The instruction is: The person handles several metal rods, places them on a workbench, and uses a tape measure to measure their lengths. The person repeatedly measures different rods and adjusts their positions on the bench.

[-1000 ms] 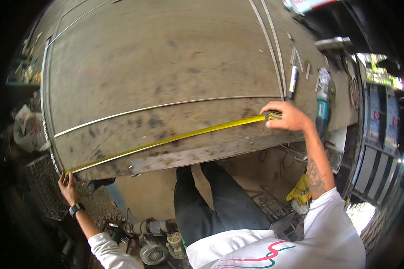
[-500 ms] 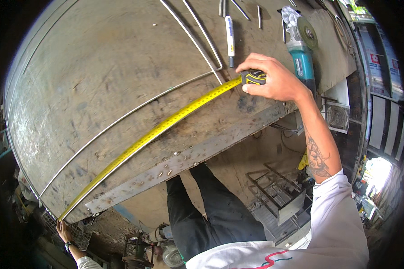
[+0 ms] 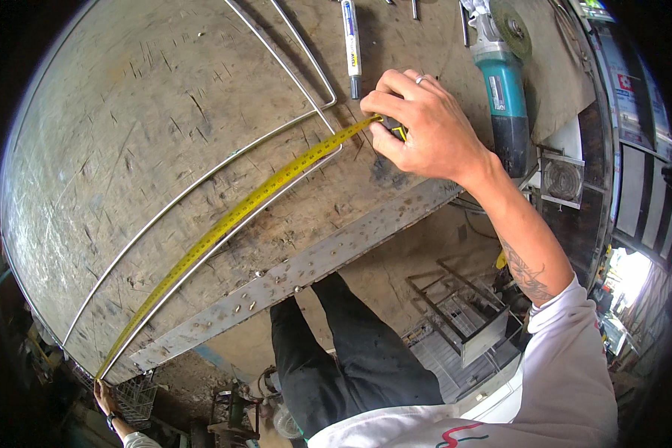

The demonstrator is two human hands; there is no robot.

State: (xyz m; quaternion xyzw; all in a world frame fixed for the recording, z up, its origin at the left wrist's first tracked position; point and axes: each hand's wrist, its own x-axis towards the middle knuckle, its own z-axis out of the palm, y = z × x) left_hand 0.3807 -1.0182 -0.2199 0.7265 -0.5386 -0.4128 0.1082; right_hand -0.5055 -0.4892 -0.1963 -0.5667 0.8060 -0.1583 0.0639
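Observation:
My right hand [image 3: 429, 131] grips the case of a black and yellow tape measure [image 3: 397, 133] above the worktable [image 3: 157, 112]. Its yellow blade [image 3: 272, 187] runs out to the lower left, along a thin bent metal rod [image 3: 224, 239] lying near the table's front edge. At the far left end, my left hand [image 3: 106, 399] pinches the blade's tip by the table's edge; the fingers are small there. Farther in, a second bent rod [image 3: 190, 187] lies roughly parallel, its corner beside the first rod. A white paint marker [image 3: 352, 48] lies just beyond my right hand.
A teal angle grinder [image 3: 504, 89] rests right of my right hand. Small metal beads dot the steel strip [image 3: 351, 237] along the table's front edge. Below stand a metal frame [image 3: 463, 306] and a wire basket [image 3: 137, 396]. A square fan-like unit [image 3: 562, 179] is at right.
My right hand has moved slightly left with the tape case and turned, showing its back. The blade now lies inside the near rod, whose corner shows. The view has shifted a little.

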